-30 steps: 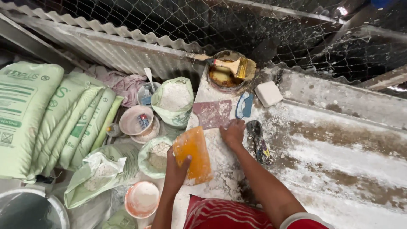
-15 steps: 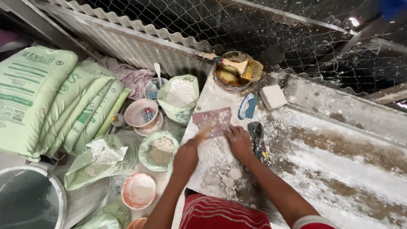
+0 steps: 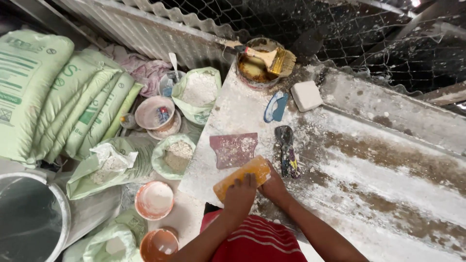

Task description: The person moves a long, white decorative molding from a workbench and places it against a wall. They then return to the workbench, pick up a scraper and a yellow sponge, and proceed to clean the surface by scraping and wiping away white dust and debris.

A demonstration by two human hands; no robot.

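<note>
An orange flat sheet (image 3: 247, 172) dusted with white powder lies on the powder-covered slab (image 3: 233, 114) near its front edge. My left hand (image 3: 239, 194) rests on the sheet's lower part with fingers over it. My right hand (image 3: 274, 187) grips the sheet's right end from beneath. Just beyond the sheet lies a dark red scraper sheet (image 3: 234, 149). A paint-stained putty knife (image 3: 287, 151) lies to the right of my hands.
A tin with a brush (image 3: 262, 65), a blue scraper (image 3: 275, 106) and a white block (image 3: 307, 95) sit at the slab's far end. Green sacks (image 3: 53, 97), open powder bags (image 3: 196, 94), bowls (image 3: 154, 200) and a metal bucket (image 3: 29, 218) crowd the left. Wire mesh stands behind.
The orange sheet went from my left hand alone to both hands, now held low at the slab's front edge. My right hand moved off the slab onto it.
</note>
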